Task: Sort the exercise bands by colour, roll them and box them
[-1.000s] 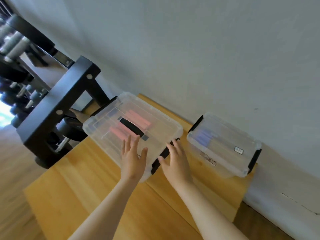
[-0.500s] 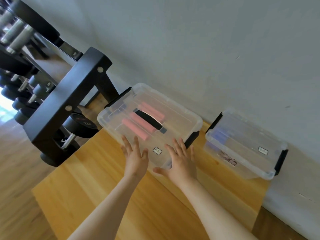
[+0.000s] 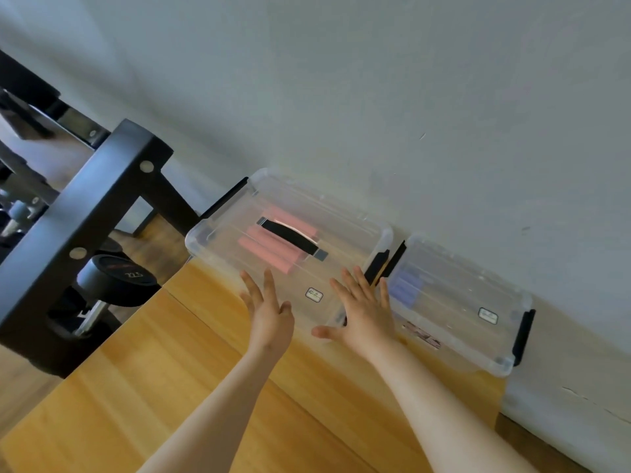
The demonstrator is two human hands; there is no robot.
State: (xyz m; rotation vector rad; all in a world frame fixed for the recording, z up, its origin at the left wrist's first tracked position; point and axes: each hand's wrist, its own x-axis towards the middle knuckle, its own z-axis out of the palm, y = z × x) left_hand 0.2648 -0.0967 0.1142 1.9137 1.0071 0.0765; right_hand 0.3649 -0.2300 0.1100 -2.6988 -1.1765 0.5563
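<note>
Since pink box and purple box sit lidded, boxing appears done; left hand and right hand, fingers straight, grasping nothing, press pink box; next: withdraw cleanly.

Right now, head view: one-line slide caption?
Open left hand and right hand rest on the lidded box of pink rolls beside the purple-roll box.

The wooden counter in front of me butts against the wall. Two lidded clear boxes sit directly on it, just beside each other: the pink-roll box to my left, the purple-roll box to my right.
</note>
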